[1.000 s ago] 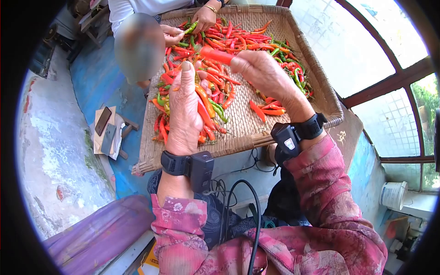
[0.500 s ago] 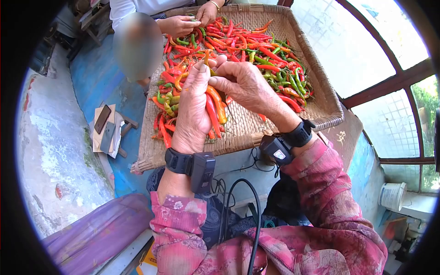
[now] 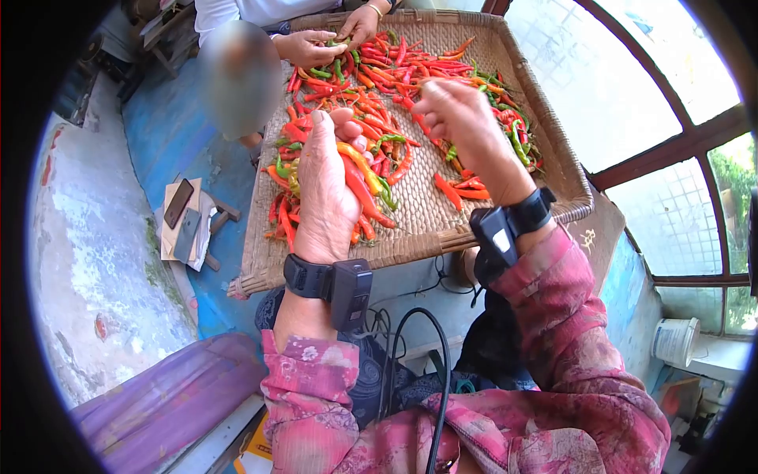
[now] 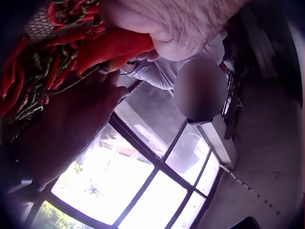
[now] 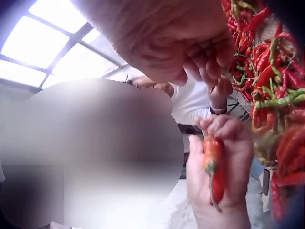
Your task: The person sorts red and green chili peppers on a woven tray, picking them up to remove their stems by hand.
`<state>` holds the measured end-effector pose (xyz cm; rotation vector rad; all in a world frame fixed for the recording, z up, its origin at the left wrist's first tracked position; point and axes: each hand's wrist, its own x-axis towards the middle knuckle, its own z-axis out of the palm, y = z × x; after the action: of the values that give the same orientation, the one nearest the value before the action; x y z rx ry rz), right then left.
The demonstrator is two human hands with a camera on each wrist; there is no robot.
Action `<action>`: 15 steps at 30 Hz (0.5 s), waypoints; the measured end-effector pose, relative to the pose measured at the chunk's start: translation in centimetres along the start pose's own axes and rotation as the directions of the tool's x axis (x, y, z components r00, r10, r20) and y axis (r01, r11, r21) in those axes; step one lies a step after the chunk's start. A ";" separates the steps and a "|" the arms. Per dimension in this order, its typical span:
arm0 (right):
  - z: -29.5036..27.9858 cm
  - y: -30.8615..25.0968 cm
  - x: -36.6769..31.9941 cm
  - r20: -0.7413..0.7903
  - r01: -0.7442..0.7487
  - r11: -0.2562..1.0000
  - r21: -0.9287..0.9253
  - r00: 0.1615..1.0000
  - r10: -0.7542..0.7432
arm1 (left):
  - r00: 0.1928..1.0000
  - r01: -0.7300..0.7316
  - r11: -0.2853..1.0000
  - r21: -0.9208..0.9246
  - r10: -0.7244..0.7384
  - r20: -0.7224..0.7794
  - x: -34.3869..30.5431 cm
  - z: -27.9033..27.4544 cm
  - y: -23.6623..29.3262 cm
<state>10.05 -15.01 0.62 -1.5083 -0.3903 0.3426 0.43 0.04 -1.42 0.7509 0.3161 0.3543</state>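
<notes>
My left hand [image 3: 322, 193] holds a few chili peppers against its palm over the near part of a woven tray [image 3: 379, 254]. Among them are a long red chili pepper [image 3: 360, 188] and a yellow-orange chili pepper [image 3: 365, 163]. In the right wrist view, an orange-red chili pepper [image 5: 213, 151] lies along that palm, its green stem toward the wrist. Blurred by motion, my right hand [image 3: 464, 122] is over the tray's right side, its fingers loosely bent and no pepper visible in them. Red, orange and green chili peppers [image 3: 387, 73] spread across the tray.
Across the tray, another person's hands [image 3: 316, 47] handle a green chili pepper. Left of the tray, phones [image 3: 187, 235] lie on a small stool. Windows [image 3: 592, 71] stand at the right, with a white bucket [image 3: 676, 340] lower down. A black cable [image 3: 442, 355] loops before my lap.
One second ago my right hand held a red pepper; half a second ago its fingers met my left hand at the peppers. Now it is away to the right, while my left hand keeps its peppers.
</notes>
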 end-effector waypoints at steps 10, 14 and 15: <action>4.3 -1.0 -2.9 0.535 0.237 0.872 -0.428 0.844 0.033 | 0.963 -0.244 0.926 0.288 0.267 -0.041 -0.2 0.5 -0.1; 3.9 -1.9 -2.8 0.593 0.088 0.919 -0.384 0.786 0.173 | 0.917 -0.359 0.816 0.453 0.398 0.011 -1.1 1.3 0.0; 3.8 -2.2 -2.9 0.584 0.090 0.902 -0.422 0.788 0.195 | 0.888 -0.409 0.763 0.501 0.460 0.024 -1.1 1.6 0.1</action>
<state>5.68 -13.02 2.80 -1.8207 -1.0021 0.8538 0.02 -1.30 -0.08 1.3272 0.3286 0.7755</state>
